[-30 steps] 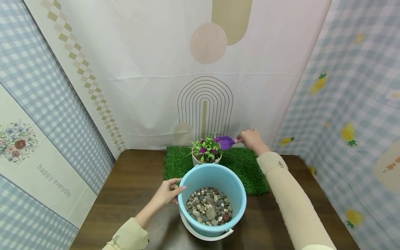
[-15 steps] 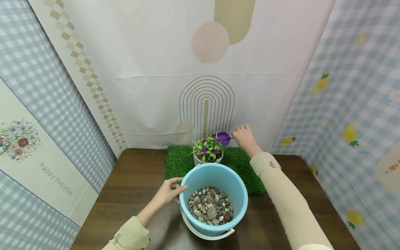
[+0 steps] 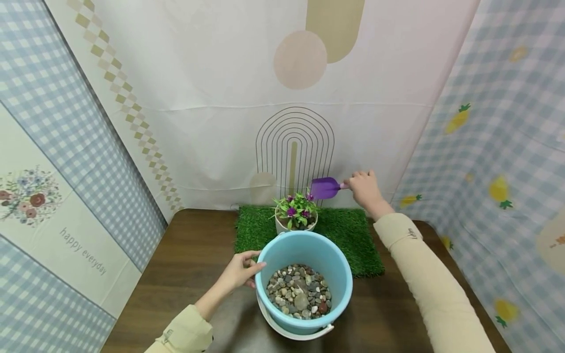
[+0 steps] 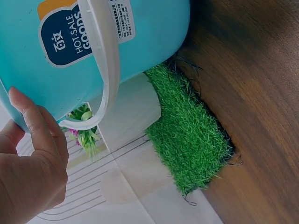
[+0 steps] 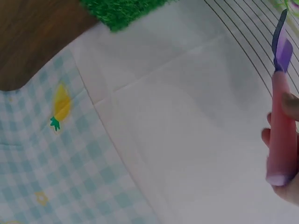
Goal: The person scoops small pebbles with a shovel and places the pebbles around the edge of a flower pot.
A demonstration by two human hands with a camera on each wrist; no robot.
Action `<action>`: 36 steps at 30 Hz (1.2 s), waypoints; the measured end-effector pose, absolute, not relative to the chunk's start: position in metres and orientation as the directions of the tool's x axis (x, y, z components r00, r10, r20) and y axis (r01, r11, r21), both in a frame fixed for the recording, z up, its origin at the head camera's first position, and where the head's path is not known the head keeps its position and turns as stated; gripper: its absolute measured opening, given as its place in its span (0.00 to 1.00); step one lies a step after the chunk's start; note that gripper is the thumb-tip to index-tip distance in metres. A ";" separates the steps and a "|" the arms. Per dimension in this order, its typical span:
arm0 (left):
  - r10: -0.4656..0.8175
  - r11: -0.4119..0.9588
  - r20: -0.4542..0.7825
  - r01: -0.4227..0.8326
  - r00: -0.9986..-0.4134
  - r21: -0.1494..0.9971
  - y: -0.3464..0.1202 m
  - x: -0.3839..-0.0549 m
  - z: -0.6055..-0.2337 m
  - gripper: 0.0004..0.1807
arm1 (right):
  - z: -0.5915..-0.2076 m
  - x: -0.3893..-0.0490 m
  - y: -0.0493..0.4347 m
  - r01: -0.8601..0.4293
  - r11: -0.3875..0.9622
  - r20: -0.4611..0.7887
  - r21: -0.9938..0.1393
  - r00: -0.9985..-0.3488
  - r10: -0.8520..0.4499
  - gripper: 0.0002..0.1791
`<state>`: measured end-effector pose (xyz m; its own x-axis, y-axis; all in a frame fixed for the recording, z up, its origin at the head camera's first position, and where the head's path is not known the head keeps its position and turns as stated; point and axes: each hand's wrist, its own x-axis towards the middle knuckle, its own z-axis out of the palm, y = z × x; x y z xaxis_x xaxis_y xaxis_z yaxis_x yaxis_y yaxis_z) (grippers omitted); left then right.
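Scoop blade (image 3: pixel 324 188) is purple, hndl (image 5: pixel 281 126) pink. Bucket (image 3: pixel 304 249) is lt blue, bail (image 4: pixel 109 58) wht. R cloth (image 3: pixel 499 142) is blue/wht chk.

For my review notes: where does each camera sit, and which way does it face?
Head: worn on the head, facing forward and down on the blue bucket; left hand, right hand and sleeves show.
Left wrist: worn there, facing the bucket's labelled side and green mat; left hand shows.
Right wrist: worn there, facing the purple scoop and white backdrop; part of right hand shows.
Head and right wrist share the scoop.
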<state>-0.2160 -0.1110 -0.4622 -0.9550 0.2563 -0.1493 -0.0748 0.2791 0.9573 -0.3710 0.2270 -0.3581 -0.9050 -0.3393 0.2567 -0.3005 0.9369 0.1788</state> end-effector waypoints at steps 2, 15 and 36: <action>0.255 0.279 -0.149 -0.075 -0.955 0.957 -0.111 -0.216 -0.462 0.29 | -0.350 -0.366 0.235 -0.312 0.940 0.273 0.141 -0.900 -0.339 0.11; 0.254 0.294 -0.154 -0.075 -0.955 0.953 -0.112 -0.215 -0.457 0.29 | -0.312 -0.315 0.247 -0.623 0.782 0.148 0.022 -0.772 -0.619 0.08; 0.263 0.280 -0.138 -0.062 -0.955 0.958 -0.111 -0.213 -0.457 0.27 | -0.376 -0.259 0.182 -0.795 0.497 0.038 0.347 -0.518 -0.855 0.12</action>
<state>-0.2135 -0.1107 -0.4566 -0.9548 0.2631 -0.1383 -0.0616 0.2802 0.9580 -0.2589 0.1821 -0.3764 -0.5177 -0.8547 0.0376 -0.7953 0.4970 0.3470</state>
